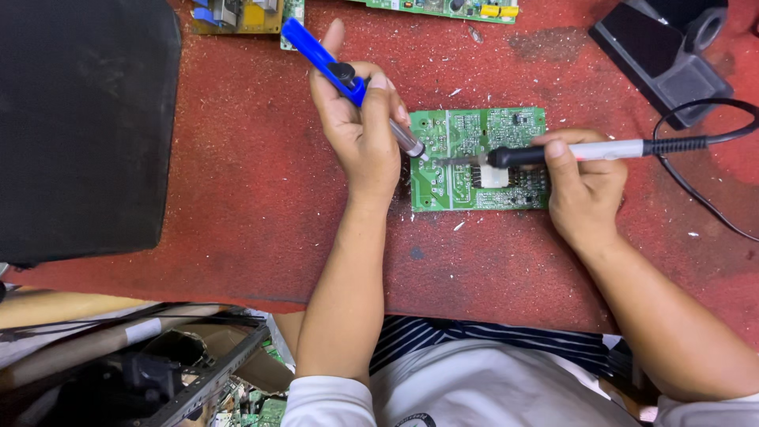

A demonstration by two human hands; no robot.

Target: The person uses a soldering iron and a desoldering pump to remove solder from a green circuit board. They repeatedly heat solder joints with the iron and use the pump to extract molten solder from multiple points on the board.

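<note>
A green circuit board [478, 159] lies solder side up near the middle of a red-covered workbench [237, 182], its long axis running left to right between 2 working hands. The left hand [360, 130] is closed around a blue-handled desoldering pump [348, 79], held at a slant from the far left down to the board's left edge, its metal tip touching the board near the upper left corner. The right hand [581, 186] grips a soldering iron [569, 153] in a pen hold, the tool lying almost level along the board's length, its tip reaching leftward to meet the pump's nozzle; both tips sit just beside each other on the left half of the board. The iron's black cord [704, 138] loops off toward the right edge, past a black stand [664, 51] at the far right corner. A large black box [83, 126] fills the left side, and more boards [443, 8] line the far edge.
</note>
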